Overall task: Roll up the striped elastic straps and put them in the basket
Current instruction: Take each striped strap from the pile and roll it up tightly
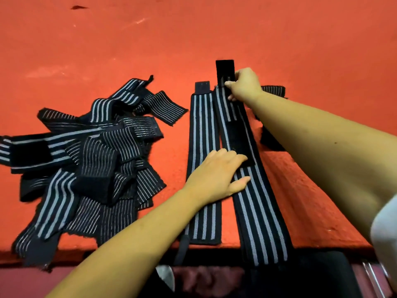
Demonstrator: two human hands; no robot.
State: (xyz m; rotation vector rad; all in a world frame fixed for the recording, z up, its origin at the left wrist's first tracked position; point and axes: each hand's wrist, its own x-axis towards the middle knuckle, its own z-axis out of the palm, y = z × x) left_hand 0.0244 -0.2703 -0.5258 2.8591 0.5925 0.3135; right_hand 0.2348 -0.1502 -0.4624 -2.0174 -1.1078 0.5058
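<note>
- A long black elastic strap (253, 203) with grey lengthwise stripes lies stretched flat on the rough orange-red tabletop (193, 35). It runs away from the person, and its near end hangs over the table's front edge.
- The right hand (243, 84) is at that strap's far end, thumb and curled fingers pinching it just below the plain black fastening tab (224, 68).
- The left hand (217, 175) lies palm down across the strap's middle, fingers fairly straight and spread, pressing it to the table. The fingertips reach a black fuzzy patch (238, 140) sewn onto it.
- A shorter black striped strap (203, 125) lies flat just beside the long one, on its left, and the left hand and wrist cross over it.
- A loose heap of tangled black striped straps (90, 160) sits farther left on the tabletop, apart from the flat pair.
- Under the right forearm more black striped fabric (274, 89) shows, mostly hidden.
- A white sleeve (386, 233) shows at the right edge.
</note>
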